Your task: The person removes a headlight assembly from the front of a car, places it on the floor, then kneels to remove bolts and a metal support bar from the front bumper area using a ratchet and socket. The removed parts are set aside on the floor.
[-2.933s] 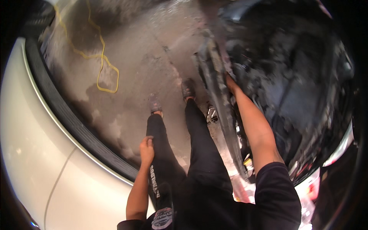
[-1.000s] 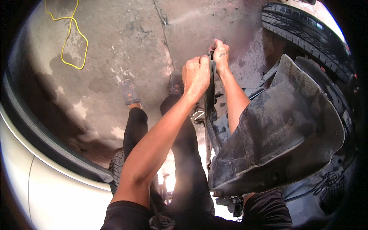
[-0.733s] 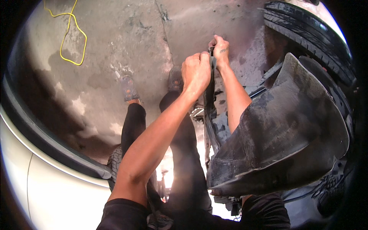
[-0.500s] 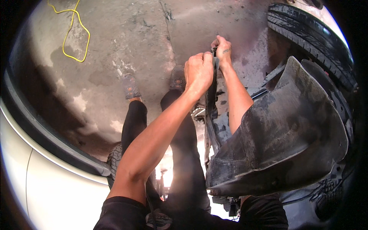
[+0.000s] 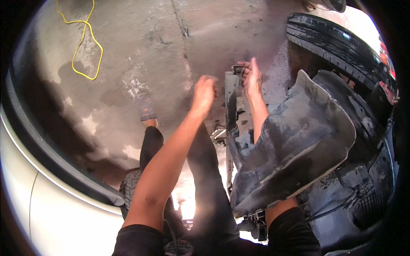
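A long dark metal bracket (image 5: 231,96) stands between my hands, pale at its edge, with a small tab at its far end. My right hand (image 5: 253,81) is on the bracket's right side, thumb raised and fingers stretched toward the tab; whether they touch it I cannot tell. My left hand (image 5: 204,96) is apart from the bracket, to its left, fingers curled and smeared by motion. A large, dirty black wheel-arch liner (image 5: 294,145) covers part of my right forearm.
Beyond the liner a black tire (image 5: 333,40) lies at the far right. A white car panel (image 5: 68,205) fills the lower left, with another tire (image 5: 129,187) beside my leg. A yellow cord (image 5: 101,57) loops across the stained concrete floor (image 5: 141,38).
My left hand has come off the bracket's far end and moved left and nearer. My right hand's fingers have opened out. The liner has shifted a little to the left in view.
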The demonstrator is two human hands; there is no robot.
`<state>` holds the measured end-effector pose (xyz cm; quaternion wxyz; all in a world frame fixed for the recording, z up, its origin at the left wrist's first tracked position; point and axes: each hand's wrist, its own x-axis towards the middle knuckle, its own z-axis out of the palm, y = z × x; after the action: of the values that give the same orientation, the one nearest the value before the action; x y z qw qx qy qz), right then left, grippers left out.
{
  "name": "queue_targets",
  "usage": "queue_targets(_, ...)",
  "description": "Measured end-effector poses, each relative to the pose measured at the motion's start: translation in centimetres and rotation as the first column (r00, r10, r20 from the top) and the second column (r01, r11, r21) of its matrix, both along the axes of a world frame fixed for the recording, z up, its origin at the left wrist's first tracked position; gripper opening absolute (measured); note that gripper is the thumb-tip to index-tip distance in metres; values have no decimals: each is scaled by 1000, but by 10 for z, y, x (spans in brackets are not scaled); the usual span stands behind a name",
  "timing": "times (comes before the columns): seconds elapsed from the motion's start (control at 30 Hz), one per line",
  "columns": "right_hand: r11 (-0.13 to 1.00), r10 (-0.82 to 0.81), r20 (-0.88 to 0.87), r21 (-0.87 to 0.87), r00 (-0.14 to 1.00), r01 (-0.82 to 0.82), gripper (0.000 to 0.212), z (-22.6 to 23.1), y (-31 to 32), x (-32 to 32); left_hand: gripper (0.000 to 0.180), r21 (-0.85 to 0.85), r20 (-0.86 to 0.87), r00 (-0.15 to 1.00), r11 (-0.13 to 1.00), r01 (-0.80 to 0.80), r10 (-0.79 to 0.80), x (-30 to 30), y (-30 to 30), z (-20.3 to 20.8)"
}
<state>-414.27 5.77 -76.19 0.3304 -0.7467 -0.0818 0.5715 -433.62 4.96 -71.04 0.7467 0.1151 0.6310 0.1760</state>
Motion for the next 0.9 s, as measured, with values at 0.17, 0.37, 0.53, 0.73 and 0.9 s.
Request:
queue_targets(0.17, 984, 171, 157, 27, 973, -177, 38, 13, -39, 6, 23, -97, 98, 984, 985, -142, 151, -19, -13, -18)
queue_targets(0.37, 951, 302, 180, -130, 936, -282, 43, 35, -44, -1, 19, -110, 283, 941, 981, -158, 184, -12, 9, -27)
queue_targets(0.53, 959, 284, 204, -71, 937, -275, 34, 34, -36, -3, 20, -119, 327, 931, 984, -131, 163, -5, 16, -31)
queue_targets(0.73, 970, 243, 157, -61, 957, -236, 34, 29, -24, 5, 24, -130, 374, 898, 972, -198, 233, -1, 16, -35)
queue_targets(0.9, 983, 183, 241, -79, 953, -169, 54, 17, 16, -5, 28, -61, 239, 967, 995, -82, 94, 11, 17, -26)
